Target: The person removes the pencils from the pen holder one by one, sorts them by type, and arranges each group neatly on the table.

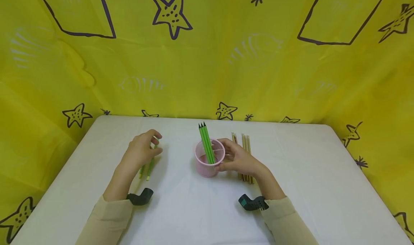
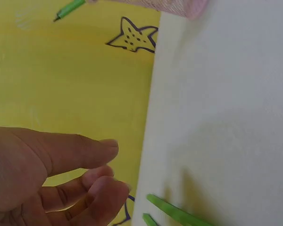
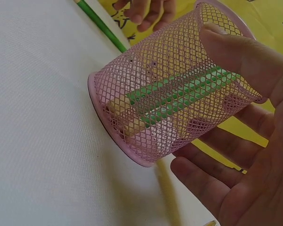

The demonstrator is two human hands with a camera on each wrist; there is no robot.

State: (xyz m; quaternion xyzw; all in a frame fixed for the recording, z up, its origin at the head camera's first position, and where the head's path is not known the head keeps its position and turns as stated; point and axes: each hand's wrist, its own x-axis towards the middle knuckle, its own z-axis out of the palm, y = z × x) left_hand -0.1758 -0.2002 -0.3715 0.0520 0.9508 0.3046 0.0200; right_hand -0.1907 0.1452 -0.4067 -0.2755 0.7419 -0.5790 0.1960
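Note:
My right hand [image 1: 240,160] holds a pink mesh pencil cup [image 1: 206,170], its thumb at the rim in the right wrist view and its fingers around the far side. Three green pencils [image 1: 207,143] lean inside the cup, dark points upward. Through the mesh [image 3: 179,101] their lower ends show near the base. Over two more green pencils [image 1: 150,166] lying on the left of the table hovers my left hand [image 1: 140,149]. Its fingers are loosely bent, with nothing between thumb and fingertips [image 2: 104,193] in the left wrist view. The hand partly hides those pencils.
Several gold pencils [image 1: 248,148] lie side by side just right of the cup, partly behind my right hand. A white table [image 1: 191,209] carries everything. Behind it hangs a yellow curtain [image 1: 207,65] with drawn starfish. Each wrist wears a black camera [image 1: 140,197].

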